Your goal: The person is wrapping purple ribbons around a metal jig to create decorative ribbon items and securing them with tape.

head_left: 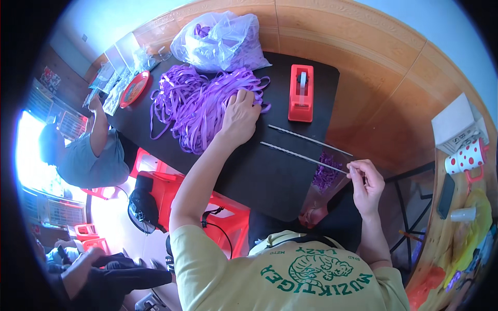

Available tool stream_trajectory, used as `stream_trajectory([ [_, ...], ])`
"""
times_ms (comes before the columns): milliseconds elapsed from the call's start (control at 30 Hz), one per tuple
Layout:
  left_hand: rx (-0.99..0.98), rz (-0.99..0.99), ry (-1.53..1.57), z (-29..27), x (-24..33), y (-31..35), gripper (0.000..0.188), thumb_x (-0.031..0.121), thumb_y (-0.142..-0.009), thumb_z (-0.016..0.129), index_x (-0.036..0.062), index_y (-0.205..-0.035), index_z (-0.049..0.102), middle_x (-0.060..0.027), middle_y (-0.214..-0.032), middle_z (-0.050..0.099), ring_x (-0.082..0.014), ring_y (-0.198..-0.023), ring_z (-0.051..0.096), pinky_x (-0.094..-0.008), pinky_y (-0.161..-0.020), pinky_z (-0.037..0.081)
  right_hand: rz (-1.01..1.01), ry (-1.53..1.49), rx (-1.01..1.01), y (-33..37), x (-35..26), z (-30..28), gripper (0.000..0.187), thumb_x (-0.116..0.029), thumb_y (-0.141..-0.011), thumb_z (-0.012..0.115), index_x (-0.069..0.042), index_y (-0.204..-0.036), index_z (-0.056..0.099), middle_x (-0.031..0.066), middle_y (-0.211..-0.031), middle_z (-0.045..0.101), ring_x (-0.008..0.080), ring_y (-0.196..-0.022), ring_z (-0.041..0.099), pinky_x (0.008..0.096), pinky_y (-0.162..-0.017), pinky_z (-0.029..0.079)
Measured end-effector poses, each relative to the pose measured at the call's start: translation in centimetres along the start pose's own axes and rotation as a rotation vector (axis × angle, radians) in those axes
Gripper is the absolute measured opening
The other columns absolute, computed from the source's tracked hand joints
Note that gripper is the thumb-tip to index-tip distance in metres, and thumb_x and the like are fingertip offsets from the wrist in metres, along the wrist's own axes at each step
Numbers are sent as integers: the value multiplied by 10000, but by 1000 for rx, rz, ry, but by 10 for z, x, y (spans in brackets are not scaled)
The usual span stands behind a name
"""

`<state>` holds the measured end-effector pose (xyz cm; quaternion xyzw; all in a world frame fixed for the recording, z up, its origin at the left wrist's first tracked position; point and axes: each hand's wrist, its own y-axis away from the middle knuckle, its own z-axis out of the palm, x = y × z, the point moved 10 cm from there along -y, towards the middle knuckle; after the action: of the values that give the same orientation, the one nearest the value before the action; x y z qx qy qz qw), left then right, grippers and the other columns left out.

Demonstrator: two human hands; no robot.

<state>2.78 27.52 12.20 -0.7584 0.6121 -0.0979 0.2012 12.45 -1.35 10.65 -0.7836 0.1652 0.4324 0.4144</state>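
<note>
A loose heap of purple ribbon [199, 114] lies on the dark table. At its right edge rests my left hand [242, 116], fingers bent down around some strands; the fingertips are partly hidden. My right hand [366, 184] pinches the near end of a thin twisted metal rod [303, 157] between thumb and fingers, off the table's right edge. A second, similar rod [311, 140] lies roughly parallel, just beyond the first. Behind them stands a red tape dispenser [301, 98] with a roll in it.
A clear plastic bag [223, 44] of purple ribbon stands at the back. A red plate [135, 89] sits far left, near a person [93, 155]. Shiny purple strips [327, 171] show below the table's right edge. A wooden ledge at right carries a dotted mug [464, 158] and a phone [445, 196].
</note>
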Motion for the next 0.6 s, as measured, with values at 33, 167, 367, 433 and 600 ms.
stream_trajectory([
  [33, -5, 22, -18, -1, 4, 2, 184, 33, -673, 607, 35, -849, 663, -130, -976, 519, -293, -1017, 463, -388, -817, 376, 6, -16, 8, 2, 0, -2, 79, 67, -874, 565, 48, -932, 614, 88, -888, 609, 82, -695, 570, 189, -631, 479],
  [167, 165, 56, 283, -52, 21, 15, 142, -11, -709, 591, 21, -836, 645, -118, -947, 573, -246, -934, 522, -356, -763, 403, 22, -71, 64, 6, -11, -18, 85, 75, -866, 559, 53, -924, 617, 99, -885, 607, 84, -680, 564, 201, -624, 468],
  [367, -71, -141, 1277, -109, 91, 47, 156, -39, -757, 599, -19, -909, 623, -111, -839, 645, -212, -699, 619, -313, -631, 476, -179, -219, -52, 6, -73, -14, 193, 71, -751, 567, 63, -941, 601, 213, -1024, 569, 168, -741, 582, 248, -661, 497],
  [433, -98, 39, 1067, -129, 137, 46, 115, -62, -758, 594, -47, -870, 613, -142, -797, 643, -242, -696, 648, -303, -615, 498, -244, -286, -203, 12, -85, 5, 299, 82, -694, 594, 45, -990, 588, 275, -1131, 524, 218, -793, 598, 298, -705, 506],
  [600, -34, 59, 1292, -101, 181, 51, 180, -105, -801, 593, -35, -967, 598, -136, -780, 613, -246, -634, 628, -298, -538, 472, -218, -504, -408, 12, -89, 45, 524, 115, -710, 666, 0, -1204, 536, 185, -1116, 586, 202, -793, 627, 298, -666, 506],
])
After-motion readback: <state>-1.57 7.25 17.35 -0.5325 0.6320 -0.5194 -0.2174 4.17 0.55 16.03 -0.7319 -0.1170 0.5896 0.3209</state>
